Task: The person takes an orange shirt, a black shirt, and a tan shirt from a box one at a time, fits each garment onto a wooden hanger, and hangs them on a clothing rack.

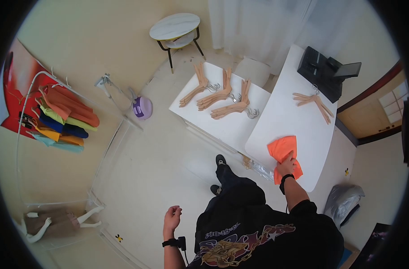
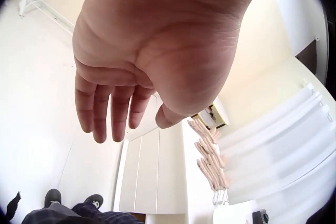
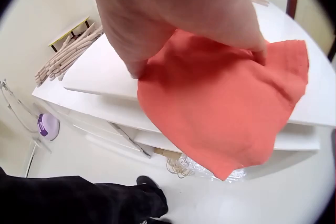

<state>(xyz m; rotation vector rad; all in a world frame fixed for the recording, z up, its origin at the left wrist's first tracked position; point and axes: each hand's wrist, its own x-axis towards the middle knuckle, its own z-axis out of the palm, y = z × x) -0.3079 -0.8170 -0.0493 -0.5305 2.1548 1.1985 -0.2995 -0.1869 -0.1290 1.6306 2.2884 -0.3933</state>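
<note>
An orange cloth lies bunched on the white table, partly over its near edge. The right hand grips it around the middle in the head view. In the right wrist view, thumb and fingers of the right hand hold the cloth, whose lower part hangs past the table edge; the fingertips are partly hidden in it. Away from the table, the left hand is over the floor, holding nothing. The left wrist view shows the left hand with fingers relaxed and the thumb apart.
Three groups of wooden hangers lie on the lower white table, with another group near the black machine. Coloured garments hang on a rack at left, beside a purple steamer. A mannequin is at lower left.
</note>
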